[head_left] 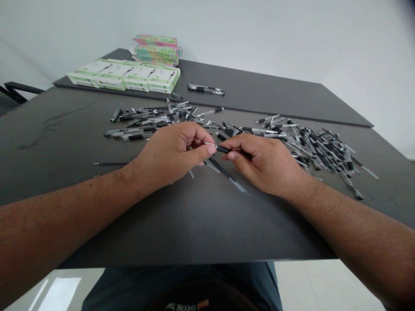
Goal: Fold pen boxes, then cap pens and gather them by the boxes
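Observation:
Over the middle of the table, my left hand (177, 149) and my right hand (267, 164) meet at one pen (222, 149). My left thumb and forefinger pinch its pale, thin end. Around the black grip portion, the fingers of my right hand are closed, and the rest of the pen is hidden inside that hand. Several ink refills (228, 173) lie on the table just below and between my hands. Another dark refill (110, 164) rests beside my left wrist.
Loose pen parts form a left pile (139, 125) and a larger right pile (324, 149). On the raised dark board (275, 93) are white-green boxes (125, 77), a few finished-looking pens (205, 89) and stacked colourful packs (155, 49). The table edge (194, 263) is close to my body.

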Demonstrator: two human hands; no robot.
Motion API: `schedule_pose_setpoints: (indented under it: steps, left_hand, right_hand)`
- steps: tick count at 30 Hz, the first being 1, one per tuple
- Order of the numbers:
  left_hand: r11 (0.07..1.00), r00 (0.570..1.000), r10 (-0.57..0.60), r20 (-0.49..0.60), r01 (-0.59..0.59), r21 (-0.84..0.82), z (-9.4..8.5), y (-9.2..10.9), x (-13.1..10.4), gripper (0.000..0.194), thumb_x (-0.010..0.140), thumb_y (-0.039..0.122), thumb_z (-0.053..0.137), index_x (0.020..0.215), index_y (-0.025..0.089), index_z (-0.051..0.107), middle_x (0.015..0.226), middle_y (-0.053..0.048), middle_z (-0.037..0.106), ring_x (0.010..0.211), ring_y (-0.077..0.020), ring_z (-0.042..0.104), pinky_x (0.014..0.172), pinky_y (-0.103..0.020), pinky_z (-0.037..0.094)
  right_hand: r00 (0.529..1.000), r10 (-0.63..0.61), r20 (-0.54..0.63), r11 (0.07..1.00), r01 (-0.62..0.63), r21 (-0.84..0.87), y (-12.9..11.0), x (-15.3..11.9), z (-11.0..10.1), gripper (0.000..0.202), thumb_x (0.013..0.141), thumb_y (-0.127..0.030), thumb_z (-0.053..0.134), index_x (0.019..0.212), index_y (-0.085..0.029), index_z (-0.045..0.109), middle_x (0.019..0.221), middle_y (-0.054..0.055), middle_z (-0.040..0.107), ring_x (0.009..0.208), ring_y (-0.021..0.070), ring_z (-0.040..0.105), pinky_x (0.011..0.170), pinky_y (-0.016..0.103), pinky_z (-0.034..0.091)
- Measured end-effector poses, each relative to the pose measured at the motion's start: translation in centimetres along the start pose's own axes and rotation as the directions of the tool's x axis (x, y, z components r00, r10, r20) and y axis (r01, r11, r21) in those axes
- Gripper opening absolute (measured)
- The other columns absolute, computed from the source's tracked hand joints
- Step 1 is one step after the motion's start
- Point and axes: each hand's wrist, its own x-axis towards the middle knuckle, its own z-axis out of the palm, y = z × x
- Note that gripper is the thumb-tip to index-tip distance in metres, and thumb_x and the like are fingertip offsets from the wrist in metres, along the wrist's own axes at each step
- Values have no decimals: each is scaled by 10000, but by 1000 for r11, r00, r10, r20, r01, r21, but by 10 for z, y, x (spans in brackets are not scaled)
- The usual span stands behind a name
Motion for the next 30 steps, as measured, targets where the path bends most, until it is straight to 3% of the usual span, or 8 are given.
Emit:
schedule_pose_setpoints:
  steps: [3, 8, 10, 16, 22, 24, 27, 30]
  left_hand:
    - [997, 999, 36, -14, -35, 71, -1, 4, -1, 91, 956, 353, 853, 946, 264, 835, 772, 0, 805, 713, -196, 731, 629, -290, 497]
    - [997, 998, 62, -23, -60, 53, -1, 7, -3, 82, 935, 329, 862, 977, 265, 833, 875, -5, 836, 802, -204, 757, 693, -296, 525]
    - [996, 997, 72, -16, -72, 49, -1, 7, -4, 78, 938, 330, 852, 974, 265, 826, 892, -8, 843, 812, -206, 761, 708, -302, 532]
    - [995, 996, 91, 6, -91, 31, -1, 7, -4, 72, 939, 329, 833, 970, 267, 814, 888, -3, 844, 810, -207, 769, 732, -315, 548]
    - [995, 995, 100, -8, -100, 12, -1, 8, -5, 60, 958, 338, 846, 956, 283, 821, 857, -10, 833, 779, -224, 758, 681, -331, 515]
    - [994, 994, 110, -7, -110, 23, -2, 8, -5, 50, 956, 322, 849, 951, 282, 820, 855, -5, 832, 776, -220, 755, 679, -329, 508]
    - [992, 993, 118, -3, -118, 35, -2, 8, -5, 54, 962, 323, 840, 968, 275, 815, 871, -6, 836, 799, -224, 766, 701, -331, 525]
    - [992, 993, 121, 4, -121, 33, -2, 5, -6, 81, 974, 359, 828, 991, 282, 809, 884, -10, 838, 805, -230, 775, 714, -342, 543]
  right_hand:
    - [1000, 7, 3, 1000, -7, 16, -1, -1, 0, 250, 1056, -240, 672, 1236, -236, 846, 1129, 50, 909, 964, 233, 832, 898, 351, 621]
    - [998, 67, -11, 998, -67, 13, -1, 0, -1, 117, 985, -251, 767, 1099, -250, 795, 984, 18, 861, 830, 212, 759, 829, 340, 587]
    - [999, 41, 10, 999, -41, -6, 0, 0, -1, 80, 1023, -268, 741, 1081, -249, 792, 984, 31, 858, 863, 224, 759, 855, 352, 588]
    - [997, -54, 46, 999, 54, 1, 3, 0, -1, 232, 1143, -329, 601, 1141, -233, 811, 1073, 77, 872, 1007, 257, 800, 916, 369, 593]
    - [999, 31, 14, 999, -32, 34, 2, 0, -2, 86, 974, -263, 784, 1046, -241, 741, 969, 29, 817, 865, 221, 742, 840, 345, 561]
    - [999, 2, 36, 1000, -3, 20, 2, 1, -2, 64, 1041, -304, 738, 1040, -241, 748, 978, 46, 817, 908, 237, 747, 867, 359, 562]
    - [996, -64, 63, 998, 62, 30, 3, 1, -2, 241, 1157, -366, 602, 1081, -229, 785, 1029, 79, 836, 983, 254, 770, 910, 372, 571]
    - [998, -47, 43, 998, 45, 51, 3, 1, -1, 177, 1124, -337, 653, 1108, -219, 785, 1039, 70, 844, 964, 240, 778, 898, 357, 568]
